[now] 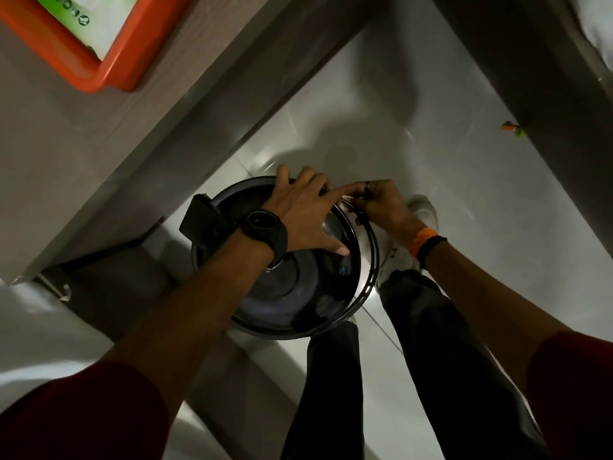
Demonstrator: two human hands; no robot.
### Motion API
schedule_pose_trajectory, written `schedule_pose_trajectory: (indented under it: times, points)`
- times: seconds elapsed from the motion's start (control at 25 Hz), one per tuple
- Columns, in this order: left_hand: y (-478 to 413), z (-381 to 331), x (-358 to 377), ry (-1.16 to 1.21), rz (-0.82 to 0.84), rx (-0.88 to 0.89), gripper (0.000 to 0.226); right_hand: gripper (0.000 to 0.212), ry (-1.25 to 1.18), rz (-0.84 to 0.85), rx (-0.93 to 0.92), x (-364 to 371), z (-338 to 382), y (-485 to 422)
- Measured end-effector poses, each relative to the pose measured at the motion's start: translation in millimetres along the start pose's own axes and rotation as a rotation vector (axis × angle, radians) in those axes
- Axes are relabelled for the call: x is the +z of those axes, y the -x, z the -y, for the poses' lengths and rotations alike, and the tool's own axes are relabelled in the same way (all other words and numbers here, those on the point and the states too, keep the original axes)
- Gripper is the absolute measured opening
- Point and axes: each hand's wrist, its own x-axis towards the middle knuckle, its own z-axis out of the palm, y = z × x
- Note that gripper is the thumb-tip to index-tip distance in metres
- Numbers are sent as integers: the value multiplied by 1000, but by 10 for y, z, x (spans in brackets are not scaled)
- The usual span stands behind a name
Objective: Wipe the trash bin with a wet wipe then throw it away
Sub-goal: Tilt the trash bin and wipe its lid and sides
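Observation:
A round black trash bin with a glossy lid stands on the pale floor below me. My left hand, with a black watch on the wrist, lies spread on the far part of the lid, fingers apart. My right hand is closed on the thin black ring that runs round the bin's right rim, close to my left index fingertip. A small pale spot shows between the two hands; I cannot tell whether it is a wet wipe.
A wooden table juts over the bin at the left, carrying an orange tray with a green and white pack. Another wooden piece stands at the right. My dark trouser legs and white shoe are beside the bin.

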Motion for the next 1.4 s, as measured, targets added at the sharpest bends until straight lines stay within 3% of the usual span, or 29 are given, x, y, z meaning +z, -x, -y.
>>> schedule_pose_trajectory:
  times: [0.16,0.24,0.32,0.4,0.52,0.6,0.76,0.84,0.92,1.0,1.08,1.28,1.32,1.4]
  points:
    - [-40,-53,-108,163,153,5,62,20,-27,161,80,-31,41,66]
    - [74,-42,-178,303,93,36,49,18,-77,194,89,-56,8,131]
    - [292,37,-265,490,-33,34,49,23,-91,77,56,-72,-56,161]
    - [533,130,-315,658,-127,-30,53,24,-22,-154,-9,-124,-118,140]
    - [797,200,-273,776,-118,-135,54,20,82,-357,-77,-217,-131,140]
    - [838,236,-174,741,-97,-168,48,20,149,-299,-250,-89,-72,256]
    - [752,288,14,786,-194,-221,23,20,441,-10,-585,312,33,481]
    - [701,282,25,785,-218,-196,22,15,348,-171,-526,194,129,224]
    - [680,308,-37,808,-225,-148,23,20,172,-383,-326,-77,263,-131]
    - [707,371,-133,894,-219,-129,26,23,274,-450,-214,-290,298,-323]
    - [756,443,-208,996,-234,-129,29,20,385,-393,-235,-287,322,-233]
    - [720,436,-162,991,-226,-194,41,27,692,96,-828,232,572,227]
    - [699,412,-122,966,-224,-202,41,31,717,119,-828,250,631,85]
    - [695,371,-79,952,-229,-219,41,34,707,-5,-590,139,735,-333]
